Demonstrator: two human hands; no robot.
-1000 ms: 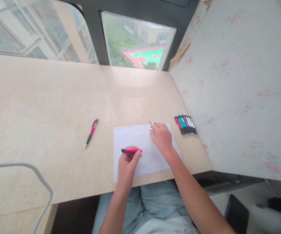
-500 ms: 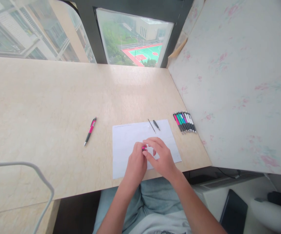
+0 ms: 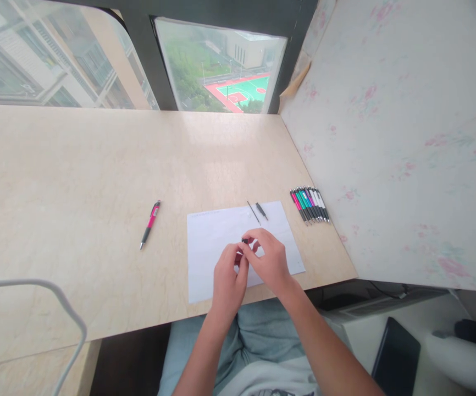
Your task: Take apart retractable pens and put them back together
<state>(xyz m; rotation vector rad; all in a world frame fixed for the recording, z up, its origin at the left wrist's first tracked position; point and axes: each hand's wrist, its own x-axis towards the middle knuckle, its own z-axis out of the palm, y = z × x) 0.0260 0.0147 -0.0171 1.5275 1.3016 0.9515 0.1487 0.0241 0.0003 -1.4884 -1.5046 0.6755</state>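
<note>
Over the paper, my left hand (image 3: pixel 230 275) is closed, its fingertips around a pink pen barrel that is almost wholly hidden now. Pressed up against it, my right hand (image 3: pixel 269 261) pinches a small black pen part (image 3: pixel 244 240) between thumb and forefinger. Whether the black part is joined to the barrel I cannot tell. Just beyond my hands, a thin dark ink refill (image 3: pixel 253 212) and a black pen grip with a pointed tip (image 3: pixel 261 210) lie side by side on the white sheet of paper (image 3: pixel 205 242).
A whole pink and black pen (image 3: pixel 150 224) lies on the table to the left. At the right, by the wall, is a row of several pens (image 3: pixel 310 205) in pink, green, blue, purple and white. A grey cable (image 3: pixel 56 291) curves over the table's front left.
My right fingers have closed in on a black part at the top of my left hand. The pink end seen between my hands earlier is now covered. The view has shifted slightly.
</note>
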